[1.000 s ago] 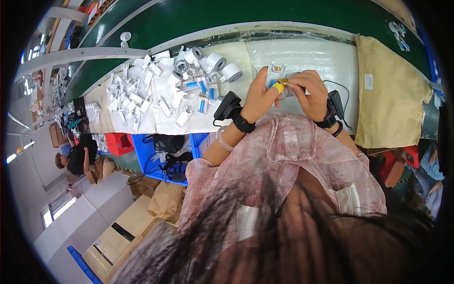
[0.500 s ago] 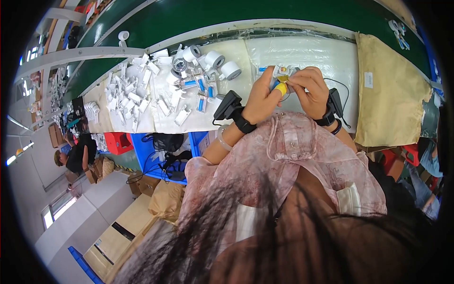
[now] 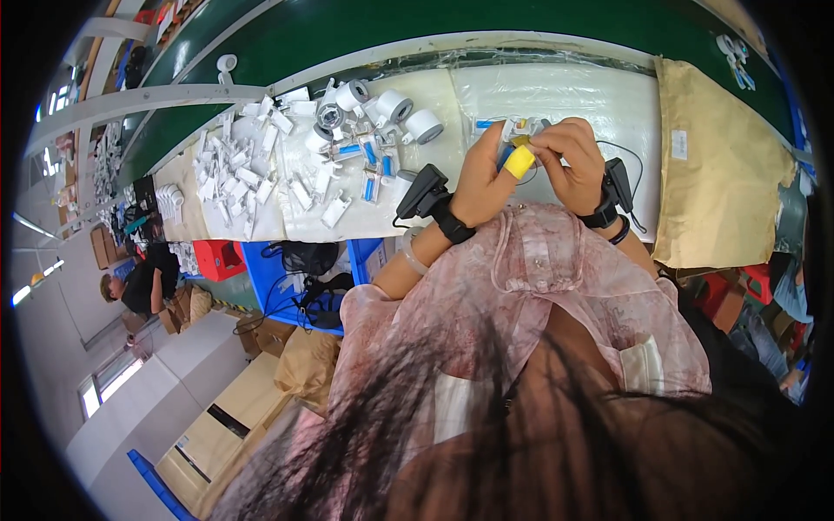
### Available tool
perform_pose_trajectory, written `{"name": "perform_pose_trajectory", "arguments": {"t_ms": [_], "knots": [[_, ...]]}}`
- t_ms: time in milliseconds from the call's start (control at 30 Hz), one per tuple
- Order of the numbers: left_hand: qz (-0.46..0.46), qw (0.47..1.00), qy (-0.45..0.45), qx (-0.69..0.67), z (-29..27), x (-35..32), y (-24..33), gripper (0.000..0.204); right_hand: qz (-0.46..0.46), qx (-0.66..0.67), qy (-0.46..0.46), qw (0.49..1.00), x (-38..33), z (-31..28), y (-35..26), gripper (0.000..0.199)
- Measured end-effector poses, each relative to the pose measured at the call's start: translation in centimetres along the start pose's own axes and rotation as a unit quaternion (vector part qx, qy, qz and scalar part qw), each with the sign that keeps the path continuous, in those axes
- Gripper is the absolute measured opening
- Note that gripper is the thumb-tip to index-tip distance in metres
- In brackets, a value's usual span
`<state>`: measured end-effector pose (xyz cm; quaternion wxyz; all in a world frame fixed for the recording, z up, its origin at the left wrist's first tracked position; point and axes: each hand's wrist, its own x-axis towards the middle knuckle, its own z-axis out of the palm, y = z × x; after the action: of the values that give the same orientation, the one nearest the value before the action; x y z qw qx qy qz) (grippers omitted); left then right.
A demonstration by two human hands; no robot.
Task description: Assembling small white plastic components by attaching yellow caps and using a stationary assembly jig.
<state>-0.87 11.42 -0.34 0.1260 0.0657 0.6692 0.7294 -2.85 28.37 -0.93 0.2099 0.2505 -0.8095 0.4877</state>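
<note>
My left hand [image 3: 483, 181] is closed at the bench, its thumb side toward the right hand. Bright yellow material [image 3: 520, 162] shows at the left thumb's tip; whether it is a cover on the thumb or a held piece, I cannot tell. My right hand [image 3: 573, 165] meets it from the right, with thumb and fingers pinched together. Between the fingertips is a small dark-yellow piece [image 3: 519, 141], mostly hidden. Small white and grey parts [image 3: 532, 128] show just beyond the fingers, partly covered. Both wrists carry black strapped devices.
Left of my hands lie several white-and-grey round housings [image 3: 425, 128], clear-and-blue parts [image 3: 370, 187] and a heap of white plastic pieces [image 3: 234, 182]. Brown paper [image 3: 717, 174] covers the bench at right. A green belt [image 3: 486, 19] runs beyond. Below left stands a blue bin [image 3: 261, 286].
My left thumb has turned slightly, and more of the yellow material shows. The right fingers have shifted a little. Both hands stay in the same place.
</note>
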Motion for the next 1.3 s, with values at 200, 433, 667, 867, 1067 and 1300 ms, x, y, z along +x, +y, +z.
{"name": "perform_pose_trajectory", "arguments": {"t_ms": [200, 433, 667, 867, 1067, 1300], "knots": [[-0.018, 0.999, 0.036, 0.025, 0.2, -0.2, -0.3, 0.029, -0.006, -0.01, -0.005, 1.0, 0.1, 0.1, 0.2, 0.021], [-0.004, 0.999, 0.033, 0.04, 0.2, 0.0, -0.6, 0.027, -0.014, -0.01, -0.007, 1.0, 0.2, 0.0, 0.1, 0.022], [-0.016, 0.998, 0.053, 0.035, 0.3, -0.7, -0.7, 0.02, -0.023, -0.009, -0.016, 1.0, -0.2, 0.2, -0.4, 0.021], [-0.022, 0.991, 0.047, 0.122, -1.2, -1.1, -1.0, 0.019, -0.012, -0.019, -0.054, 0.998, -1.1, 1.4, 0.0, 0.018], [-0.069, 0.976, 0.046, 0.202, -7.0, -3.4, -4.9, 0.02, 0.039, 0.018, -0.222, 0.974, -1.0, 1.4, 2.1, 0.015], [-0.062, 0.848, 0.277, 0.447, -15.8, -5.5, -11.6, 0.028, 0.105, -0.058, -0.222, 0.967, -1.6, -3.2, 5.3, 0.011]]}}
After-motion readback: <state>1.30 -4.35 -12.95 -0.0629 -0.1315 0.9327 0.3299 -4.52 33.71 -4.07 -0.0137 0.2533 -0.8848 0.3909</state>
